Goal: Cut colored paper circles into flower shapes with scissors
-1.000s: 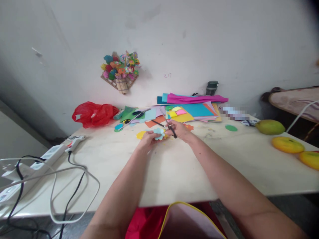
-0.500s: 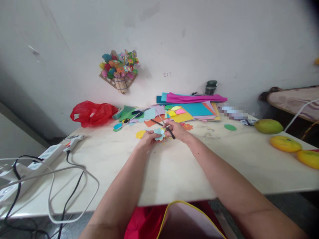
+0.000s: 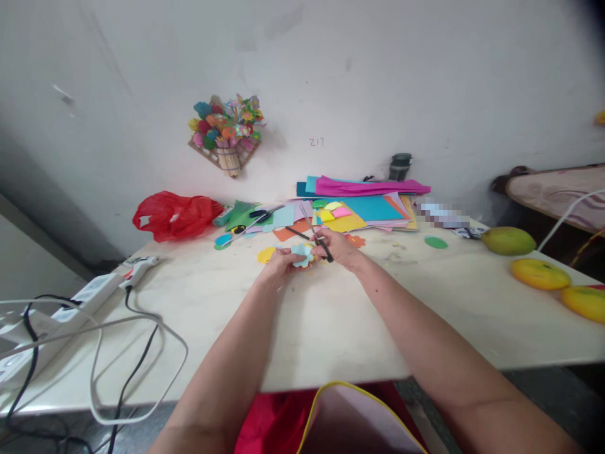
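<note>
Pinched in my left hand (image 3: 282, 263) is a light blue paper flower (image 3: 301, 255) with a scalloped edge. My right hand (image 3: 334, 247) is closed round the black handles of a pair of scissors (image 3: 309, 222), whose blades point up and away from me. The fingertips of my right hand are close beside the flower's right edge; whether they touch it I cannot tell. A yellow paper piece (image 3: 266, 255) lies just left of my left hand. Behind my right hand rests an orange paper flower (image 3: 355, 241).
Stacked coloured paper (image 3: 373, 211) lies at the back, with another pair of scissors (image 3: 259, 217) to its left. A red plastic bag (image 3: 177, 214) is at the back left. A power strip (image 3: 85, 299) with cables occupies the left; several mangoes (image 3: 541, 273) lie at right.
The scissors have turned slightly in my right hand, their blades shifting a little to the right. My left hand and the light blue paper flower stay almost in place.
</note>
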The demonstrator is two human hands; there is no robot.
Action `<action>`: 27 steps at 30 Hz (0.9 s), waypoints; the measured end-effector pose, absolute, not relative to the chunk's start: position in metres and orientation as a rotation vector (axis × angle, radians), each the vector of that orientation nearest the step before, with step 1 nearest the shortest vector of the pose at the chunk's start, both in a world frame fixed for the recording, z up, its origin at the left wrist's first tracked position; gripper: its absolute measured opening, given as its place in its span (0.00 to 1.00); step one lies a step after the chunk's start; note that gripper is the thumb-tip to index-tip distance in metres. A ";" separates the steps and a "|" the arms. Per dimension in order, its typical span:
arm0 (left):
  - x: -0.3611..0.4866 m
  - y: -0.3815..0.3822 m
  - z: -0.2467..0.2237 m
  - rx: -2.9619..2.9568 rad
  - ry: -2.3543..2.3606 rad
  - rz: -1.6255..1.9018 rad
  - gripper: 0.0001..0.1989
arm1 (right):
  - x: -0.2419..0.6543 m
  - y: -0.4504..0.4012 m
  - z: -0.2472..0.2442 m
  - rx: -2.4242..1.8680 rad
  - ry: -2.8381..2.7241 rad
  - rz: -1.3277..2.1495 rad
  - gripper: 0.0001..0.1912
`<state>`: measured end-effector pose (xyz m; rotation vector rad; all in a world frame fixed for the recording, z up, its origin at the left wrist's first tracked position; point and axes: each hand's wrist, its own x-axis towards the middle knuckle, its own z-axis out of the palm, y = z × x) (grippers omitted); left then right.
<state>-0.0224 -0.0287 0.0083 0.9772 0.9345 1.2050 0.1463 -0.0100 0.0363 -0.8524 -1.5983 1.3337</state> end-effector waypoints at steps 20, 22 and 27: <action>-0.030 -0.022 0.005 0.992 0.904 1.408 0.13 | 0.150 -0.007 0.035 -0.958 -1.615 1.302 0.15; -0.032 -0.021 0.005 0.967 0.909 1.452 0.13 | 0.157 -0.005 0.035 -0.999 -1.727 1.310 0.15; -0.034 -0.019 0.005 0.951 0.900 1.515 0.14 | 0.166 -0.001 0.035 -1.039 -1.990 1.322 0.15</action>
